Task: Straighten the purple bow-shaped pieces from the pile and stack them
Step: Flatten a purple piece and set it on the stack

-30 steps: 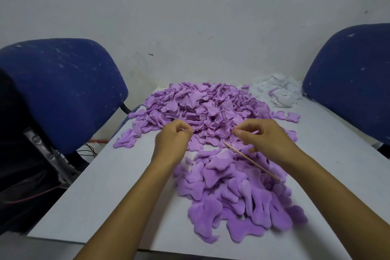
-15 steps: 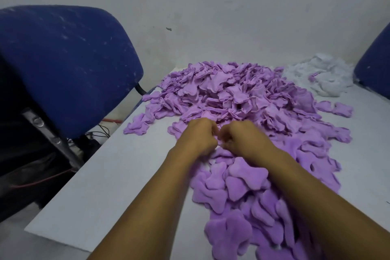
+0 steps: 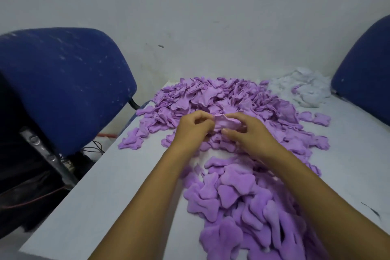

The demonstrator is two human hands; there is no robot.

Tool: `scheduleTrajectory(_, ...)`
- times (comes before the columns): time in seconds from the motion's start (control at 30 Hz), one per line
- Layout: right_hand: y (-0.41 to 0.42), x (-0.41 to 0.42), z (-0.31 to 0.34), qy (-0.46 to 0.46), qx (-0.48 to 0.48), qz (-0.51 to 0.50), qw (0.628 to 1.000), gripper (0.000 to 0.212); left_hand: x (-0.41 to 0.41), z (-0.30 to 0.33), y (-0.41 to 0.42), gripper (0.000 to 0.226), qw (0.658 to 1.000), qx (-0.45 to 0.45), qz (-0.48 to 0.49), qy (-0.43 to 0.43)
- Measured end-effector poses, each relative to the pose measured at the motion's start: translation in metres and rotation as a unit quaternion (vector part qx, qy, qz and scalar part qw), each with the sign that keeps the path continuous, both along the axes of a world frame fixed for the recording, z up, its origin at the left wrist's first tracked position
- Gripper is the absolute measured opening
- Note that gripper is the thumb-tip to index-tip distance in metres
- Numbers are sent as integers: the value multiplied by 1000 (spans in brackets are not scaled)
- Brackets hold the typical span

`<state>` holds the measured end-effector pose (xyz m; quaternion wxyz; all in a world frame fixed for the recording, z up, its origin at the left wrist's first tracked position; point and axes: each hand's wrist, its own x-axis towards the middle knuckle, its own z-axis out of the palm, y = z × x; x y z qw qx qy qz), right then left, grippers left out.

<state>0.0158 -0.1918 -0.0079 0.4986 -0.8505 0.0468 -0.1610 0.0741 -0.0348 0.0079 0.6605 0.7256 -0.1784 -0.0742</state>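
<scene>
Two hands meet over the pile (image 3: 221, 99): left hand (image 3: 193, 127) and right hand (image 3: 248, 133) each pinch an end of one piece (image 3: 226, 122) between curled fingers, apparently just above the heap.

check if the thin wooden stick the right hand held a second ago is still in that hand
Cannot tell. The right hand now pinches a crumpled purple bow-shaped piece with the left hand at the near edge of the purple pile; no stick shows.
</scene>
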Motion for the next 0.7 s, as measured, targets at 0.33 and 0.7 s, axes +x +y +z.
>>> scheduleTrajectory(0.33,17,-69,24,-36,261,0,965,17,-52,14,-1,13,991,-92,-84,41)
scheduleTrajectory(0.7,19,-100,36,-14,309,78,948,23,-77,26,17,16,983,-99,-144,-50)
